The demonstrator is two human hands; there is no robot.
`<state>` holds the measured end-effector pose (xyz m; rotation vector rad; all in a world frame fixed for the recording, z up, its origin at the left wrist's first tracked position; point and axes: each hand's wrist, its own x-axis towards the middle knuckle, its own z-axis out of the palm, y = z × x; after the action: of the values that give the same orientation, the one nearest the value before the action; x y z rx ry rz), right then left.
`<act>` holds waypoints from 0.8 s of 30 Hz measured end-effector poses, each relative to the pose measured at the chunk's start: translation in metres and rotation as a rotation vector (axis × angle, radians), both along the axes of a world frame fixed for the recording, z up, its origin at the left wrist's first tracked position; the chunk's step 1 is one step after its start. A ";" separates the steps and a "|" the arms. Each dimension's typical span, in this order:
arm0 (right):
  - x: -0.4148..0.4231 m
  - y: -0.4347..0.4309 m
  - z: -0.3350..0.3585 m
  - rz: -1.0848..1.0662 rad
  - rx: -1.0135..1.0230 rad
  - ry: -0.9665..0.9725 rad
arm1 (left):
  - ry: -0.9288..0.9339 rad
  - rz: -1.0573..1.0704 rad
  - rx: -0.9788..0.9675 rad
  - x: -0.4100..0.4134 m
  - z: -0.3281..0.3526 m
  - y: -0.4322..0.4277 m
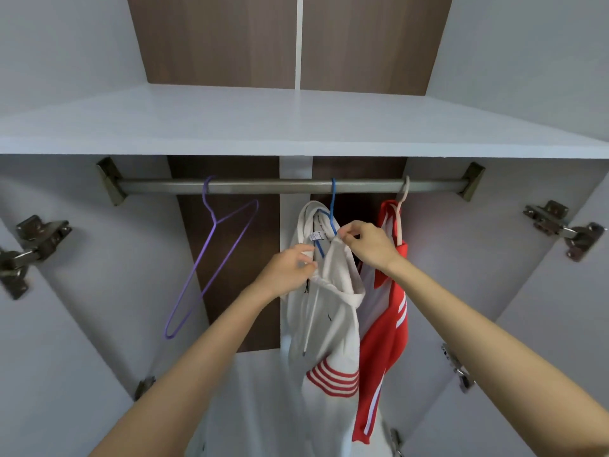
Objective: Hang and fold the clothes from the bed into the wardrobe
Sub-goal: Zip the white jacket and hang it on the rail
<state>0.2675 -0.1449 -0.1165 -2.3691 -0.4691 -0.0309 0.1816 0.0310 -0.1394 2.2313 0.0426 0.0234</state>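
Head view: at frame centre the white hoodie (321, 311) hangs on a blue hanger (333, 202) from the wardrobe rail (263, 185); the left hand (291, 268) pinches its neck edge, and the right hand (369, 242) pinches the hood fabric just above; a red jersey (385, 341) on a pale hanger (404, 189) touches it at right; a bare purple hanger (214, 224) hangs tilted, well apart at left, open rail between; a shelf (296, 127) caps the rail closely.

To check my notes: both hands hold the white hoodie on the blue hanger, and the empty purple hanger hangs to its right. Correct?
No: the head view shows the empty purple hanger to the left of the white hoodie, not the right. The left hand and right hand do hold it on the blue hanger.
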 end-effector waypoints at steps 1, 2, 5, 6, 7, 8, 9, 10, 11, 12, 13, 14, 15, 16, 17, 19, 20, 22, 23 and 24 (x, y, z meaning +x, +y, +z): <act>-0.013 -0.003 -0.001 -0.008 0.037 -0.012 | -0.020 0.005 0.002 -0.009 0.003 0.002; -0.028 -0.007 -0.004 -0.018 0.077 -0.013 | -0.042 0.009 -0.001 -0.019 0.006 0.003; -0.077 -0.018 -0.019 -0.048 0.151 0.005 | -0.101 0.020 -0.001 -0.052 0.007 0.003; -0.094 -0.023 -0.026 -0.050 0.165 0.011 | -0.111 0.020 -0.003 -0.065 0.006 0.000; -0.112 -0.028 -0.033 -0.051 0.169 0.014 | -0.114 0.014 -0.005 -0.078 0.003 -0.003; -0.130 -0.034 -0.041 -0.055 0.163 0.018 | -0.115 0.001 -0.001 -0.092 -0.001 -0.006; -0.149 -0.042 -0.048 -0.066 0.147 0.025 | -0.113 -0.014 0.008 -0.106 -0.006 -0.011; -0.165 -0.048 -0.055 -0.075 0.123 0.034 | -0.109 -0.023 0.019 -0.118 -0.012 -0.015; -0.181 -0.055 -0.061 -0.085 0.096 0.043 | -0.097 -0.036 0.034 -0.130 -0.018 -0.019; -0.199 -0.063 -0.066 -0.102 0.069 0.049 | -0.078 -0.057 0.053 -0.144 -0.023 -0.026; -0.217 -0.072 -0.070 -0.123 0.043 0.050 | -0.054 -0.084 0.070 -0.157 -0.029 -0.034; -0.235 -0.081 -0.074 -0.148 0.017 0.050 | -0.027 -0.115 0.074 -0.170 -0.034 -0.042; -0.252 -0.091 -0.076 -0.173 -0.009 0.050 | -0.001 -0.148 0.063 -0.181 -0.038 -0.052; -0.269 -0.101 -0.078 -0.198 -0.034 0.049 | 0.020 -0.186 0.047 -0.193 -0.042 -0.061; -0.286 -0.111 -0.081 -0.221 -0.060 0.048 | 0.031 -0.223 0.043 -0.204 -0.046 -0.071; -0.318 -0.134 -0.085 -0.266 -0.119 0.050 | 0.021 -0.288 0.084 -0.223 -0.052 -0.091; -0.333 -0.147 -0.088 -0.289 -0.148 0.056 | 0.015 -0.318 0.113 -0.232 -0.054 -0.102; -0.365 -0.174 -0.095 -0.340 -0.181 0.079 | 0.005 -0.367 0.153 -0.251 -0.059 -0.126; -0.381 -0.187 -0.099 -0.367 -0.186 0.086 | -0.003 -0.391 0.167 -0.259 -0.062 -0.139; -0.398 -0.202 -0.102 -0.394 -0.186 0.092 | -0.007 -0.416 0.181 -0.268 -0.065 -0.154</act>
<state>-0.1300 -0.3467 -0.2186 -2.5984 0.0459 -0.0602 -0.0865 -0.1233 -0.2042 2.3787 -0.4429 -0.1996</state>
